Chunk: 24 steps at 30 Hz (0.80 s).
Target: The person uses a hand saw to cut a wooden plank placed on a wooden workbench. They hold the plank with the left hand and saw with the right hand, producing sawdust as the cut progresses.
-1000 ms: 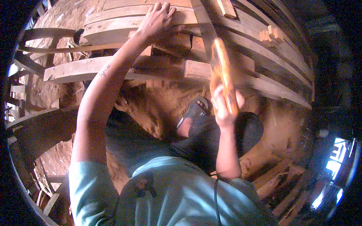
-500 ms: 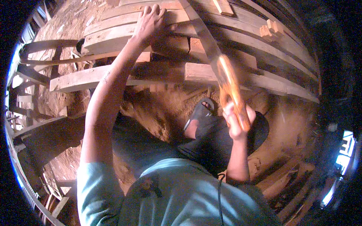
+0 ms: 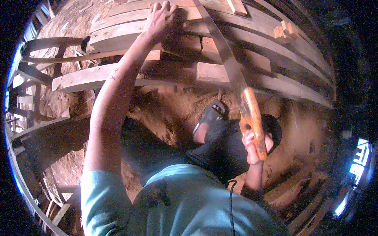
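Observation:
My right hand is wrapped round the orange-brown wooden handle of a handsaw. The saw's long metal blade slants up and to the left over the timber, its far end resting by a pale wooden board. On that board, just left of the blade, lies my left hand, fingers bent over the wood and thumb toward the saw. The fingertips are partly hidden. Under the blade's middle, a short wooden block sits on a long beam.
Several long planks run crosswise ahead of me. Small wood blocks stand at the right, and a short offcut lies at the far edge. My sandalled foot is on the dusty ground below the beams.
The handsaw has been drawn back toward me and slightly right with my right hand, so more of its blade shows on the near side. My left hand stays on the board.

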Available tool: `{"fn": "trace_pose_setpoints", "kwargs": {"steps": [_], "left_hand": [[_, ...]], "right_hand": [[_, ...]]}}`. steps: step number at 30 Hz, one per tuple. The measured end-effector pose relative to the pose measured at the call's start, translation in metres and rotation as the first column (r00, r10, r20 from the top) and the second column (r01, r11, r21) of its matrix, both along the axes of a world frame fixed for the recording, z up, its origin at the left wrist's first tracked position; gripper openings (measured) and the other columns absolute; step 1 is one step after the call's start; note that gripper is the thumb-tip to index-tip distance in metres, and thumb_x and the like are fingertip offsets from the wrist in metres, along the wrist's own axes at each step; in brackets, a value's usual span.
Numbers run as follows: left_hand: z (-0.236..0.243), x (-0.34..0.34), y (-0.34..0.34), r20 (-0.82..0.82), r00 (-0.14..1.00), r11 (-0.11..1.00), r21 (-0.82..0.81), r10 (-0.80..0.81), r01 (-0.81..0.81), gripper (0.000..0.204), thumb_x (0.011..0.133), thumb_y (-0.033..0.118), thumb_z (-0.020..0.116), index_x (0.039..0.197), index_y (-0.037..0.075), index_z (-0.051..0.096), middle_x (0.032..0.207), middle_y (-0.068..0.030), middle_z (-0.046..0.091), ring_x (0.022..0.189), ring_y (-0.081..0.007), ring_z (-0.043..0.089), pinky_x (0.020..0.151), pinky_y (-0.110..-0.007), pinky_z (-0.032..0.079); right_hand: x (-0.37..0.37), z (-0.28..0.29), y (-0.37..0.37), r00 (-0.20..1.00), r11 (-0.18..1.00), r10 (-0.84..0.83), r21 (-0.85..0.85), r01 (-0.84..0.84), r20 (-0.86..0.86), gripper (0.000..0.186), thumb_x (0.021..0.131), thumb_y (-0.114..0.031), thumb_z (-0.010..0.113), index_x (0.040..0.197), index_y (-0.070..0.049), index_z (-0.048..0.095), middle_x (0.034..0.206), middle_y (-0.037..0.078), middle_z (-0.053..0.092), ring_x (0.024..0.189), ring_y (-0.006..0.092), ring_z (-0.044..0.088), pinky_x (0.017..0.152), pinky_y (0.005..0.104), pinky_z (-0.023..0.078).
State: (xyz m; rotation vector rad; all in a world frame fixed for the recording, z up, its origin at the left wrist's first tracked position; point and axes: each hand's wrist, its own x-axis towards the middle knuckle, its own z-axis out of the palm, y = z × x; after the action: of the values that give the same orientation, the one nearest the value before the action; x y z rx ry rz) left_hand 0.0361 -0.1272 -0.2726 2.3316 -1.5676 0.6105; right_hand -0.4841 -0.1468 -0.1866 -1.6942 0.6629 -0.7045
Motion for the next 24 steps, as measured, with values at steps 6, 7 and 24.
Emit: {"fn": "trace_pose_setpoints", "kwargs": {"steps": [6,7,24], "left_hand": [[-0.001,-0.011,-0.006,0.024,0.998,0.986,-0.159,0.05,-0.045,0.047,0.092,0.038,0.064,0.129,0.009,0.06,0.123,-0.0198,0.057,0.109,-0.0442,0.054,0.093,-0.054,0.05],[0.007,-0.011,-0.003,0.015,0.999,0.987,-0.15,0.053,-0.05,0.052,0.091,0.046,0.065,0.126,0.007,0.061,0.122,-0.0198,0.058,0.11,-0.0426,0.055,0.093,-0.054,0.049],[0.005,-0.023,-0.006,-0.033,0.999,0.994,-0.112,0.009,-0.013,0.052,0.098,0.052,0.062,0.114,0.003,0.065,0.111,-0.0184,0.067,0.11,-0.0409,0.057,0.091,-0.054,0.045]], "right_hand": [[0.048,0.02,-0.02,0.998,0.993,-0.057,-0.1,0.055,-0.011,0.011,0.082,-0.006,0.058,0.088,0.004,0.059,0.07,0.007,0.057,0.054,0.0119,0.051,0.047,0.0252,0.035],[0.047,0.028,-0.027,1.0,0.999,-0.018,-0.029,0.018,0.004,0.011,0.082,-0.006,0.059,0.086,0.004,0.059,0.069,0.006,0.055,0.053,0.0108,0.048,0.046,0.0248,0.035],[0.073,0.012,-0.049,0.993,0.99,0.113,-0.084,-0.109,0.038,0.007,0.088,-0.006,0.06,0.088,-0.001,0.065,0.067,-0.001,0.058,0.055,0.0053,0.051,0.05,0.0233,0.038]]}}
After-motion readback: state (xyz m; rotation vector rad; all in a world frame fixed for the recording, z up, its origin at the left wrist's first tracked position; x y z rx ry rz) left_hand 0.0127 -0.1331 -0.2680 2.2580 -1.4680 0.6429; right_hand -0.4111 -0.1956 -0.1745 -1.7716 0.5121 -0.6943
